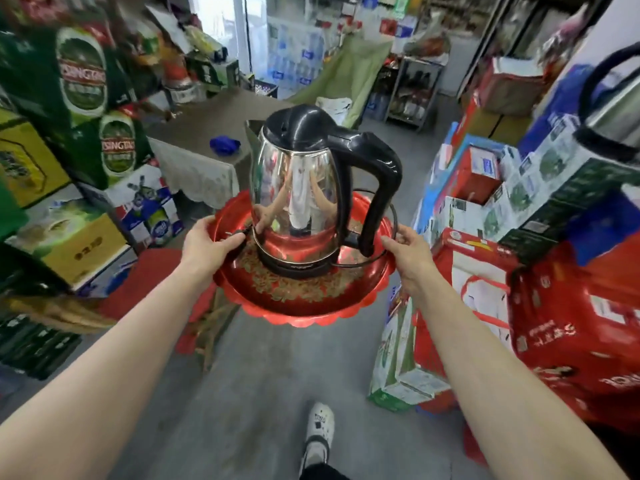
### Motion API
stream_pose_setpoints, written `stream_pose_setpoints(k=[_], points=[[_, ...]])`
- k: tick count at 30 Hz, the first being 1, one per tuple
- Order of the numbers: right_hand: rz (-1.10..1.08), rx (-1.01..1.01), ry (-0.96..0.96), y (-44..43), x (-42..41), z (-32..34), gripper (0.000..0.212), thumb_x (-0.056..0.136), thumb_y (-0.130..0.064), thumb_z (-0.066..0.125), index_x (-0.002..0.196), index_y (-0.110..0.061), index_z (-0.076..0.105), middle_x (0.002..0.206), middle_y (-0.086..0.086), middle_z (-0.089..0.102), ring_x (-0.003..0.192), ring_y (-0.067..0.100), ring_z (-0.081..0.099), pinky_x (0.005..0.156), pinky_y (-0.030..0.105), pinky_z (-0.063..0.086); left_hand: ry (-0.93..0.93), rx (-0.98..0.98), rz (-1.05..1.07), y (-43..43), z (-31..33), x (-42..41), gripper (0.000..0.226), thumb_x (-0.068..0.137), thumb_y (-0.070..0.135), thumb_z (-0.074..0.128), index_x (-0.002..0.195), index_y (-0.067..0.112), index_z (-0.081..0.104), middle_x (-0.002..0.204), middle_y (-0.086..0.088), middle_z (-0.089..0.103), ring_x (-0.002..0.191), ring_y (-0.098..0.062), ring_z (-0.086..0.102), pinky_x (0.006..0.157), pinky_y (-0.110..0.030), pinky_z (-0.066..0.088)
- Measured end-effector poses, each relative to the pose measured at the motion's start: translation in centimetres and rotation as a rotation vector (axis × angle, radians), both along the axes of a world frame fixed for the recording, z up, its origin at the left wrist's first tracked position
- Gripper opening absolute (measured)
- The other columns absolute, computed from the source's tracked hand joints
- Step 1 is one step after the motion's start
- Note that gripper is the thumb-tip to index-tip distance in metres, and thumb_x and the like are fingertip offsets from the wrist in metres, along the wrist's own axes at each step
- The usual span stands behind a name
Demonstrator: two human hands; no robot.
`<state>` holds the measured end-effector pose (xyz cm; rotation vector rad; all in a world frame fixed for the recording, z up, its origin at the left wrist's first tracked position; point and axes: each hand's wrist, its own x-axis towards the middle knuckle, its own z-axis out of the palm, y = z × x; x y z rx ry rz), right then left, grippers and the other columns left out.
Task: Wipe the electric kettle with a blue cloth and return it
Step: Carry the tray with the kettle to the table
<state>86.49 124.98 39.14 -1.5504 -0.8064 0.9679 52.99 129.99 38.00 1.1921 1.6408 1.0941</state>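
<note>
Electric kettle: steel body, black lid and handle; upright on its black base, in the middle of the red tray.
Red tray: round, gold pattern, scalloped rim; held in the air above the floor.
Left hand: fingers closed over the tray's left rim.
Right hand: fingers curled on the right rim, touching the black cord.
Blue cloth: bunched on the counter beyond, well apart from the kettle.
</note>
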Motion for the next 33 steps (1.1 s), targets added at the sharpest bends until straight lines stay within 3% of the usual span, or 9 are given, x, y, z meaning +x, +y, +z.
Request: stream_pose_setpoints(k=[2,5,8,12,15,17,21,28,33], points=[[0.008,0.009,0.008,4.6,2.8,0.2,0.030,0.094,0.003,0.064,0.122,-0.008,0.065,0.083,0.003,0.069,0.064,0.009,0.068,0.057,0.020,0.056,-0.016,0.009,0.004,4.6,0.1,2.6,0.072,0.075,0.021,0.082,0.138,0.010,0.048,0.119,-0.005,0.062,0.108,-0.023,0.061,0.098,-0.044,0.050],[0.024,0.014,0.013,10.6,6.1,0.6,0.026,0.095,0.004,0.064,0.113,-0.013,0.065,0.082,0.002,0.069,0.070,0.016,0.067,0.066,0.028,0.058,-0.030,0.036,-0.010,10.6,0.2,5.9,0.063,0.077,0.017,0.080,0.133,0.009,0.052,0.116,-0.004,0.063,0.102,-0.020,0.061,0.095,-0.040,0.050],[0.006,-0.010,-0.007,17.0,8.9,0.7,0.023,0.094,0.004,0.064,0.100,-0.018,0.067,0.077,0.001,0.065,0.069,0.017,0.063,0.068,0.031,0.056,-0.043,-0.001,-0.004,16.8,-0.2,8.2,0.071,0.073,0.022,0.083,0.135,0.010,0.051,0.121,-0.009,0.066,0.105,-0.023,0.064,0.098,-0.046,0.050],[0.023,-0.018,-0.006,26.3,12.0,0.4,0.027,0.094,0.003,0.064,0.118,-0.008,0.066,0.079,0.002,0.067,0.069,0.018,0.064,0.069,0.034,0.055,-0.056,-0.032,-0.017,26.1,-0.1,11.2,0.079,0.072,0.027,0.083,0.140,0.013,0.045,0.124,-0.006,0.064,0.108,-0.023,0.063,0.099,-0.047,0.049],[0.008,-0.015,-0.003,33.4,13.9,0.3,0.032,0.093,0.006,0.062,0.121,-0.009,0.064,0.080,0.001,0.069,0.060,0.008,0.068,0.053,0.023,0.055,-0.082,-0.034,-0.035,33.4,-0.2,13.3,0.086,0.068,0.032,0.084,0.142,0.015,0.043,0.114,0.000,0.064,0.103,-0.019,0.063,0.097,-0.045,0.050],[-0.008,-0.014,0.001,38.4,14.9,0.4,0.033,0.094,0.007,0.061,0.123,-0.008,0.063,0.081,0.002,0.069,0.056,0.003,0.068,0.050,0.021,0.054,-0.080,-0.026,-0.047,38.6,-0.3,14.4,0.094,0.059,0.041,0.083,0.141,0.017,0.044,0.117,-0.002,0.066,0.103,-0.020,0.065,0.097,-0.047,0.051],[-0.028,-0.037,0.004,47.8,16.9,0.6,0.034,0.094,0.006,0.061,0.126,-0.008,0.062,0.078,0.003,0.065,0.051,0.005,0.064,0.044,0.021,0.050,-0.048,-0.001,-0.048,48.5,0.0,16.8,0.080,0.073,0.028,0.083,0.141,0.015,0.043,0.119,-0.004,0.065,0.106,-0.022,0.063,0.099,-0.045,0.049],[-0.018,-0.045,0.017,64.0,21.0,0.9,0.033,0.093,0.009,0.058,0.124,-0.002,0.064,0.077,0.004,0.068,0.049,0.002,0.064,0.045,0.018,0.049,-0.087,-0.008,-0.037,65.2,0.1,21.6,0.069,0.077,0.014,0.080,0.137,0.013,0.047,0.117,-0.007,0.065,0.100,-0.021,0.063,0.097,-0.042,0.050],[0.053,-0.018,-0.019,76.4,24.7,0.5,0.029,0.094,0.010,0.056,0.113,-0.009,0.066,0.060,-0.008,0.068,0.045,0.002,0.061,0.039,0.017,0.045,-0.074,0.005,0.007,75.9,-1.5,25.2,0.070,0.076,0.018,0.081,0.137,0.016,0.047,0.118,-0.005,0.065,0.105,-0.023,0.063,0.096,-0.042,0.051]])
